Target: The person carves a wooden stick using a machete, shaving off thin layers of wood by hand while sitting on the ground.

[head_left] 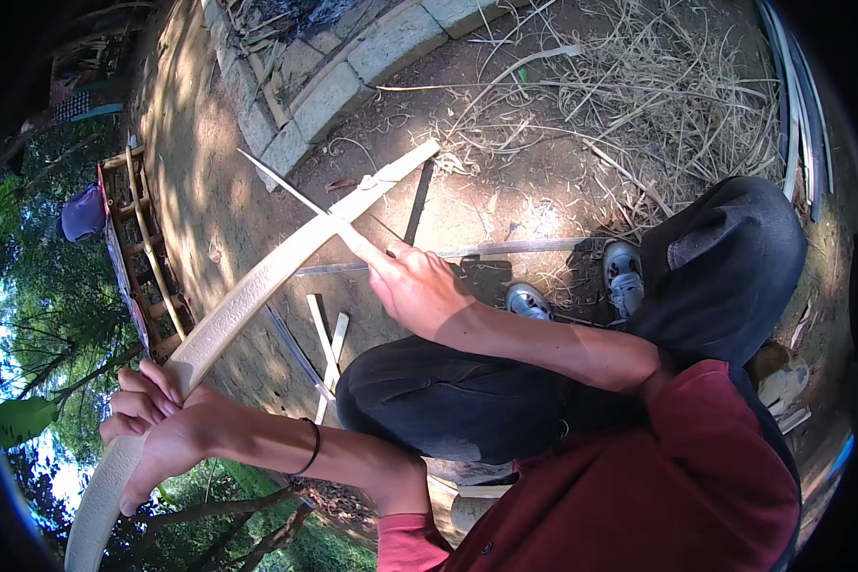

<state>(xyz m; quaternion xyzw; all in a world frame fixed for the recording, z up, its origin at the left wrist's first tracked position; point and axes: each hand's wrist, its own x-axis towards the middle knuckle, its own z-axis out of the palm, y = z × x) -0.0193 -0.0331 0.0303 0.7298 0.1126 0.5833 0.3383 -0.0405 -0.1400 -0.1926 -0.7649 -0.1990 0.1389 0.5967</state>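
Observation:
A long pale bamboo strip (243, 305) runs slantwise from the lower left up to the middle. My left hand (167, 419) grips it near its lower part, fingers wrapped round its edge. Across the strip's upper part lies a narrow pointed knife (281, 181), its tip toward the upper left. My right hand (419, 286) is closed on the knife's handle, which the fingers mostly hide, with the index finger stretched toward the blade. Small curled shavings (377, 181) cling to the strip just beyond the blade.
Loose shavings (658, 105) are heaped on the ground at upper right, beside a stone block border (396, 43). Short pale slats (329, 343) lie by my knee. A bamboo frame (148, 238) stands at left, and long strips (796, 105) lie at far right.

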